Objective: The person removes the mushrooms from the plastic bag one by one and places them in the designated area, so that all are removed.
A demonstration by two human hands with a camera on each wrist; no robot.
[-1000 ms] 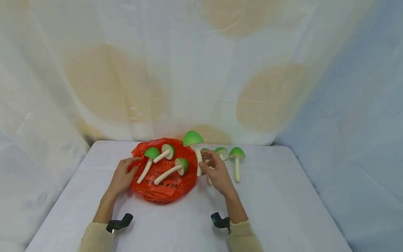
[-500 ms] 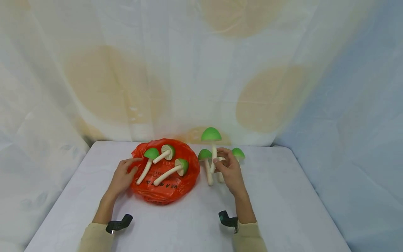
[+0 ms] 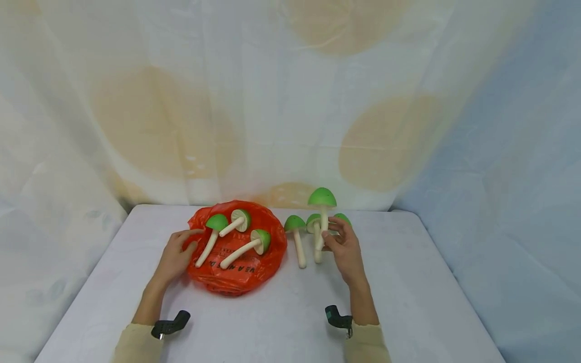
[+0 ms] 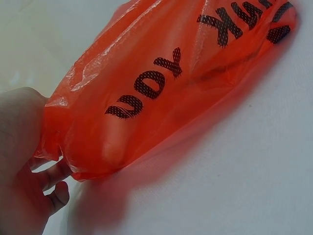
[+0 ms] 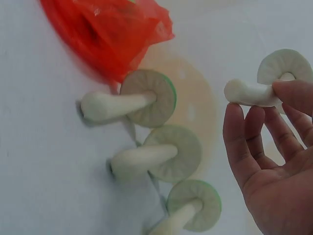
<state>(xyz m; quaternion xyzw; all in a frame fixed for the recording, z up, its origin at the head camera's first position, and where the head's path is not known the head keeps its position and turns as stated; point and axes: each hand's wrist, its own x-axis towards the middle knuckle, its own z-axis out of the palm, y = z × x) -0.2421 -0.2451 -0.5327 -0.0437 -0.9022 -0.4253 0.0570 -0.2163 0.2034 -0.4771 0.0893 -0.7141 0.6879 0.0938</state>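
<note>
My left hand (image 3: 178,255) grips the left edge of a red plastic bag (image 3: 231,288), whose mouth is spread open. In the left wrist view, the fingers (image 4: 57,174) show below the bag's edge, beside its black lettering. Three toy mushrooms with green caps and white stems lie in the bag, one of them a mushroom (image 3: 242,249) at the front. My right hand (image 3: 350,255) pinches another toy mushroom (image 3: 322,197) by its stem, cap up. In the right wrist view, thumb and fingertips meet around this mushroom's stem (image 5: 250,93), raised off the table.
Three more toy mushrooms stand in a row right of the bag: a left mushroom (image 3: 298,247), a middle mushroom (image 3: 311,222) and a right mushroom (image 3: 343,219) partly hidden by my right hand. A white cloth covers the table (image 3: 408,292). Pale curtains (image 3: 281,101) surround it behind and beside.
My right hand has moved right with the held mushroom, from the bag's right edge past the left mushroom to over the middle one. The left hand and bag stay put.
</note>
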